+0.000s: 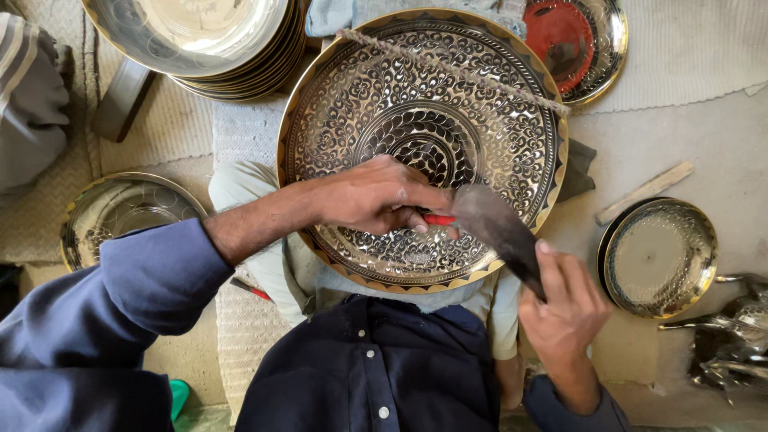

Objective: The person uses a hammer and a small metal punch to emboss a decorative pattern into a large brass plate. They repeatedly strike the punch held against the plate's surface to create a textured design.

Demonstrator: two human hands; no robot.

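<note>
Head view: your left hand (376, 196) is closed around a red-handled tool (438, 218), its tip pressed to the engraved plate (352, 96) near the lower rim. Your right hand (564, 300) is curled shut on the lower end of a dark hammer (500, 228), whose broad head sits against the tool's end. The plate rests tilted on your lap, on pale cloth (240, 188), with a cord (456, 70) stretched across its upper part. A stack of plain plates (204, 48) stands at upper left, a small patterned plate (120, 212) lies on the floor to your left, another small plate (660, 256) to your right, and a red-centred plate (576, 44) lies at the top.
</note>
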